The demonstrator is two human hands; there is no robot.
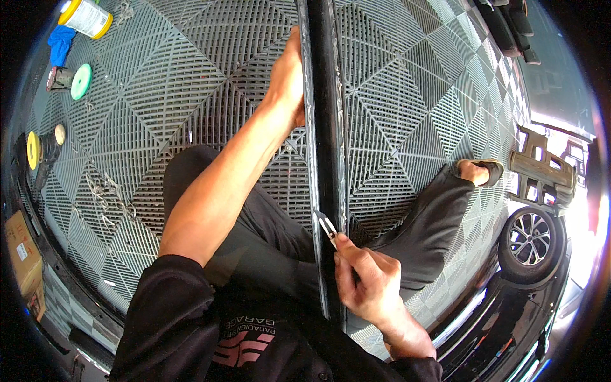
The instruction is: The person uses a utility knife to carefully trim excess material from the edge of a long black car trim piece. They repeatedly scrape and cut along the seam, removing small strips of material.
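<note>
A long black panel point(326, 127) with a narrow edge strip stands between my arms, running from the top of the view down toward my lap. My left hand point(287, 79) rests against its left side, a finger stretched along the panel; the other fingers are largely hidden. Lower down, my right hand point(369, 277) is closed on a slim craft knife point(328, 228). Its dark blade points up and left, at the panel's left edge strip. Whether the blade tip touches the strip is hard to tell.
Grey slatted tiles point(191, 70) cover the floor. At left lie a white-and-yellow tub point(86, 18), blue cloth point(60, 44), green disc point(81, 81), yellow disc point(33, 150) and cardboard box point(24, 254). A wheel point(529, 239) and a brown rack-like object point(541, 169) stand at right.
</note>
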